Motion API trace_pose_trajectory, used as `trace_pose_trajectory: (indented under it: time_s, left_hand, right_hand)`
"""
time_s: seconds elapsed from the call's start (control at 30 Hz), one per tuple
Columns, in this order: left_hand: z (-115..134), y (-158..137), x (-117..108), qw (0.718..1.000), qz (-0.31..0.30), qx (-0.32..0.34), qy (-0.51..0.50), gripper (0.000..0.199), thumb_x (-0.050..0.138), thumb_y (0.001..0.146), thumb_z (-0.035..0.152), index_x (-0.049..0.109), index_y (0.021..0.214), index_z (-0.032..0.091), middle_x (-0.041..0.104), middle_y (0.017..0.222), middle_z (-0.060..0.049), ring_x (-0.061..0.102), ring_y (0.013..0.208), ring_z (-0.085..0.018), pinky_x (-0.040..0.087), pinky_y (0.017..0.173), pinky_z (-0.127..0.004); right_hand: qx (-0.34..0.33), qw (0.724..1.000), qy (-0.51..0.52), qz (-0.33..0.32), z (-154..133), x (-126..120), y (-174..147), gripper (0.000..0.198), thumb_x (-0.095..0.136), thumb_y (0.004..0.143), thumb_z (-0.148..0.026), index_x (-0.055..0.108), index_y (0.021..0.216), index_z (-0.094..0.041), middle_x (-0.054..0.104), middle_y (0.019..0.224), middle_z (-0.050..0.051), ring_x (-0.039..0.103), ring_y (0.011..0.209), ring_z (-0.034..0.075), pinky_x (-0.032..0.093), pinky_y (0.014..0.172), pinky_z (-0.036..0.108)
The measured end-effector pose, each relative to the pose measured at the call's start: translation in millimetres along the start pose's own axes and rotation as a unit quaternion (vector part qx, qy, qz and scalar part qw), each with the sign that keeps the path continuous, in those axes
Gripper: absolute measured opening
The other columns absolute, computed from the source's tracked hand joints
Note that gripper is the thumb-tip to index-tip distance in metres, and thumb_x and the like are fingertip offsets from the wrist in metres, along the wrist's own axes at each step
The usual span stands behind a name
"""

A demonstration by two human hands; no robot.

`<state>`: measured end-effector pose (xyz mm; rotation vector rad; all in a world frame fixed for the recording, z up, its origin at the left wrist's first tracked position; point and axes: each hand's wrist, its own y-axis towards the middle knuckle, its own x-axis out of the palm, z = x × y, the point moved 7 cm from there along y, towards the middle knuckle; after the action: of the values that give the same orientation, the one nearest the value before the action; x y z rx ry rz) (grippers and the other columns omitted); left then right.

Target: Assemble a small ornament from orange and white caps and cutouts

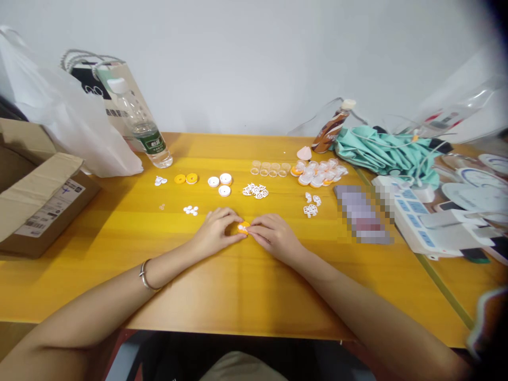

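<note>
**Both hands pinching one little orange cap, mid-bench**

Loads of bits on the yellow wooden bench (246,286). Behind the hands there's a row of parts: two small orange plastic discs (186,179), three round white plastic caps (221,183), a heap of white lacy cut-out pieces (255,191), a line of clear little cups (270,169), and a pile of finished orange-and-white pieces (319,173). Far left is a clear plastic water bottle with a green label (139,124) and an open brown cardboard box (36,197); off to the right, a white power strip (415,218) and a bunched teal cloth (387,152). Nothing sits between the hands and those parts.

The small round orange plastic cap with a white insert (243,228) is at the middle of the bench, flat on it or just above, can't tell which. It's round, so no long axis really; the white face points up.

Left hand (216,231) has curled fingers pinching the cap's left edge. Right hand (274,236) pinches the right edge, fingertips pressed onto the white insert.
</note>
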<state>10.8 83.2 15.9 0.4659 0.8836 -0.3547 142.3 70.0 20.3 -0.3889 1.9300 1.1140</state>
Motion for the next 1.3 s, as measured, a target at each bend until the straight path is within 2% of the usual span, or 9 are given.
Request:
trace_pose_trajectory:
  time_s: [0.3, 0.5, 0.67, 0.83, 0.93, 1.1, 1.3]
  left_hand:
    - [1.8, 0.2, -2.0, 1.0, 0.009, 0.011, 0.007, 0.029, 0.061, 0.077, 0.041, 0.061, 0.098, 0.022, 0.063, 0.098, -0.004, 0.056, 0.091, -0.02, 0.041, 0.08, -0.035]
    - [6.9, -4.9, -5.3, 0.997, 0.029, 0.076, -0.003, 0.025, 0.057, 0.082, 0.034, 0.062, 0.103, 0.021, 0.069, 0.096, -0.006, 0.063, 0.084, -0.017, 0.044, 0.078, -0.032]
    - [11.4, -8.9, -6.5, 0.988, 0.021, 0.143, 0.06, 0.02, 0.052, 0.086, 0.031, 0.065, 0.097, 0.022, 0.069, 0.1, -0.006, 0.064, 0.087, -0.016, 0.042, 0.078, -0.031]
    - [15.6, -10.3, -2.7, 0.975, 0.003, 0.17, 0.14, 0.023, 0.044, 0.09, 0.028, 0.066, 0.094, 0.022, 0.068, 0.106, -0.006, 0.063, 0.09, -0.016, 0.037, 0.08, -0.033]
    - [16.9, -9.8, -2.9, 0.98, 0.005, 0.159, 0.122, 0.02, 0.046, 0.089, 0.029, 0.064, 0.093, 0.021, 0.068, 0.104, -0.005, 0.063, 0.09, -0.016, 0.035, 0.081, -0.032]
    - [14.8, -5.7, -7.3, 0.994, 0.012, 0.09, 0.06, 0.022, 0.053, 0.085, 0.034, 0.06, 0.101, 0.021, 0.07, 0.094, -0.004, 0.063, 0.083, -0.015, 0.034, 0.079, -0.031]
    - [17.4, -0.6, -7.9, 0.998, 0.013, 0.038, 0.038, 0.021, 0.048, 0.087, 0.035, 0.064, 0.092, 0.023, 0.069, 0.087, -0.001, 0.061, 0.079, -0.015, 0.033, 0.075, -0.03]
  right_hand:
    - [0.01, 1.0, 0.025, 0.014, -2.0, 0.9, -1.1, 0.009, 0.056, 0.08, -0.022, 0.064, 0.085, -0.021, 0.064, 0.092, 0.006, 0.059, 0.083, 0.017, 0.046, 0.073, 0.032]
    - [0.022, 0.998, 0.058, 0.01, -0.8, 4.0, -0.5, 0.011, 0.057, 0.081, -0.024, 0.063, 0.09, -0.021, 0.066, 0.095, 0.007, 0.061, 0.087, 0.017, 0.048, 0.076, 0.032]
    - [0.041, 0.996, 0.074, 0.011, 2.9, 5.4, -0.6, 0.008, 0.056, 0.082, -0.023, 0.063, 0.086, -0.02, 0.067, 0.093, 0.008, 0.062, 0.087, 0.018, 0.049, 0.077, 0.034]
    - [0.045, 0.994, 0.097, 0.016, 3.7, 6.2, -0.3, 0.008, 0.058, 0.08, -0.022, 0.062, 0.087, -0.02, 0.068, 0.093, 0.008, 0.062, 0.088, 0.018, 0.05, 0.078, 0.034]
    - [0.047, 0.992, 0.114, 0.014, 4.2, 7.0, 0.2, 0.009, 0.06, 0.079, -0.022, 0.061, 0.088, -0.02, 0.068, 0.094, 0.007, 0.062, 0.09, 0.018, 0.049, 0.08, 0.034]
    - [0.083, 0.989, 0.122, -0.001, 8.0, 8.6, -0.1, 0.019, 0.061, 0.079, -0.023, 0.058, 0.098, -0.02, 0.068, 0.093, 0.006, 0.062, 0.087, 0.019, 0.05, 0.078, 0.034]
    - [0.108, 0.987, 0.123, 0.009, 8.0, 6.5, 0.1, 0.024, 0.061, 0.078, -0.024, 0.055, 0.101, -0.02, 0.066, 0.093, 0.007, 0.062, 0.087, 0.019, 0.05, 0.078, 0.034]
